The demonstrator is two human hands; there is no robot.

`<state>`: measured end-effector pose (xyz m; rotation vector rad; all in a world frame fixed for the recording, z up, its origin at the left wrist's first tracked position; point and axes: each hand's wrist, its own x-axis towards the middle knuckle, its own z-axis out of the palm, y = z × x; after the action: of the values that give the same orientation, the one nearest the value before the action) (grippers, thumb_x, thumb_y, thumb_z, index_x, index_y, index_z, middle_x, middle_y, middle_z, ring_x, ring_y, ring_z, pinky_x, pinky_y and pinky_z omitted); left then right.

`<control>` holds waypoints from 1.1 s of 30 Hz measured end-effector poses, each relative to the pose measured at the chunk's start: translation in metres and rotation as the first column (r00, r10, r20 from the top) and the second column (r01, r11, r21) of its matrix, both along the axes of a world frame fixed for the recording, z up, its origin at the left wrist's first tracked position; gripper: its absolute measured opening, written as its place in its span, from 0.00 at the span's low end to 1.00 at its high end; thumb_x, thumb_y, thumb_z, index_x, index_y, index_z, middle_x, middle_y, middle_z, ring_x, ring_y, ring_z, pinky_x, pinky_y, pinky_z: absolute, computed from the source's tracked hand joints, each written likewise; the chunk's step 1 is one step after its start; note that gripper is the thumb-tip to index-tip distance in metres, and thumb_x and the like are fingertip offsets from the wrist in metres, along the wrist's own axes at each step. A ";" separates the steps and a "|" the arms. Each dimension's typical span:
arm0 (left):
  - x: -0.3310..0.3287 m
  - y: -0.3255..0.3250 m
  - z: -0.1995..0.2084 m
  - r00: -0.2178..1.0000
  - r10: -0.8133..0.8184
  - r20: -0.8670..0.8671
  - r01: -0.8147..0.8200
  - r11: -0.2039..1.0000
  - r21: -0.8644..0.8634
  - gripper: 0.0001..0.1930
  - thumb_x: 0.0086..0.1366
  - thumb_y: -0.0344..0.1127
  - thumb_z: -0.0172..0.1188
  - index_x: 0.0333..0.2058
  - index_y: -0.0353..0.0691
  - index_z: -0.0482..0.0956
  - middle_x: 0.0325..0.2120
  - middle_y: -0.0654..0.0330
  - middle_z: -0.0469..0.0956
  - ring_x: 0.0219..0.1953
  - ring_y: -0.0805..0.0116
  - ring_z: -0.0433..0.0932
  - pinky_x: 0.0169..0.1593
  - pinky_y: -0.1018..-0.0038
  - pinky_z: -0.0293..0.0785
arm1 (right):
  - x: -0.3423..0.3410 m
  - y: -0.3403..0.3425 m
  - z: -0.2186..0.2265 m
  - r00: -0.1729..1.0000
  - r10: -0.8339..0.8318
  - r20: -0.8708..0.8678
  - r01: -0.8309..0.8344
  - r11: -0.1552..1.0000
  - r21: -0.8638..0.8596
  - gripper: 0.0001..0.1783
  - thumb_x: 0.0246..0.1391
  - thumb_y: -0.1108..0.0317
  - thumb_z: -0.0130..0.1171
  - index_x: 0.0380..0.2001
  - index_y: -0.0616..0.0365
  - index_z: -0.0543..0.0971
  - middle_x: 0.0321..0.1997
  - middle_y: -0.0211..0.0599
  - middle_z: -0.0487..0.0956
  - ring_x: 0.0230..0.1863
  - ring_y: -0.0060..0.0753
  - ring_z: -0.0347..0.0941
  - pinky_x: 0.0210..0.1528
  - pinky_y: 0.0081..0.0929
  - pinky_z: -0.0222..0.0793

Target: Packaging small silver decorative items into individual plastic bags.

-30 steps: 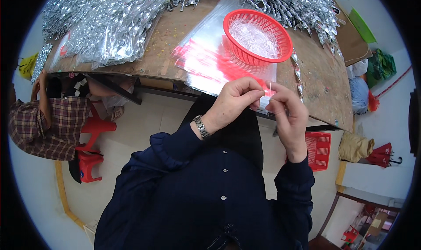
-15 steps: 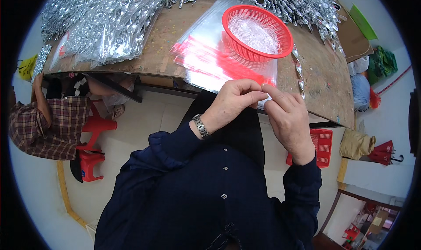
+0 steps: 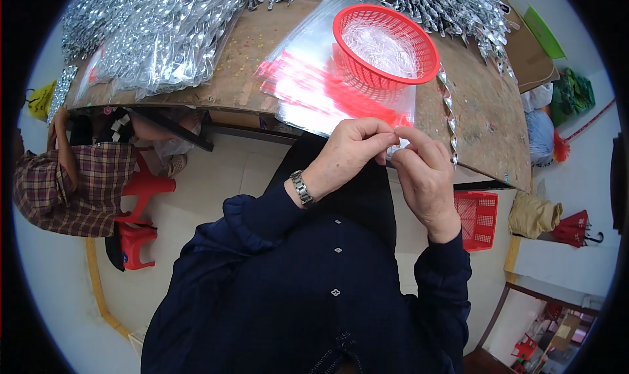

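White thread (image 3: 383, 49) in red basket (image 3: 367, 72), beyond grip of left hand (image 3: 350, 150), right hand (image 3: 426, 177)

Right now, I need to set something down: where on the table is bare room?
Right of the silver strand, nearer than the silver heap, the table is bare. A narrower patch lies between the bagged silver and the clear bags. The middle is crowded: the basket sits on those bags.

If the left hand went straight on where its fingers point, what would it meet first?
Probably the right hand: its fingers lie just beyond the left hand's fingertips, though whether they touch is unclear.
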<state>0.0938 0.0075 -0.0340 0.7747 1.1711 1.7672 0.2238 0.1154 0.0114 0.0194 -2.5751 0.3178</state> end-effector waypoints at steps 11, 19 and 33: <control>-0.003 -0.003 -0.004 0.999 -0.034 0.009 0.034 0.999 0.026 0.08 0.65 0.32 0.54 0.36 0.33 0.79 0.25 0.65 0.76 0.27 0.80 0.74 0.34 0.83 0.71 | -0.003 0.002 -0.010 0.994 -0.092 -0.056 0.053 0.871 -0.488 0.03 0.49 0.82 0.54 0.28 0.64 0.72 0.30 0.41 0.74 0.30 0.37 0.71 0.32 0.26 0.66; -0.004 -0.005 -0.004 0.995 -0.101 -0.026 0.102 0.994 0.035 0.08 0.65 0.31 0.53 0.35 0.34 0.79 0.24 0.67 0.76 0.26 0.81 0.73 0.33 0.84 0.70 | -0.007 0.000 -0.011 0.988 -0.140 -0.058 0.090 0.850 -0.520 0.03 0.49 0.82 0.53 0.29 0.64 0.72 0.28 0.40 0.73 0.29 0.34 0.71 0.32 0.25 0.66; -0.004 -0.005 -0.002 0.990 -0.139 -0.033 0.138 0.990 -0.025 0.07 0.64 0.32 0.56 0.33 0.35 0.79 0.22 0.68 0.75 0.25 0.82 0.72 0.31 0.85 0.69 | -0.009 0.003 -0.012 0.991 -0.109 -0.074 0.059 0.869 -0.491 0.04 0.49 0.82 0.55 0.29 0.63 0.73 0.28 0.40 0.74 0.29 0.35 0.72 0.32 0.25 0.67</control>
<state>0.0902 0.0020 -0.0362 0.8559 1.1304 1.6298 0.2152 0.1184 -0.0008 -0.2557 -2.3178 0.9027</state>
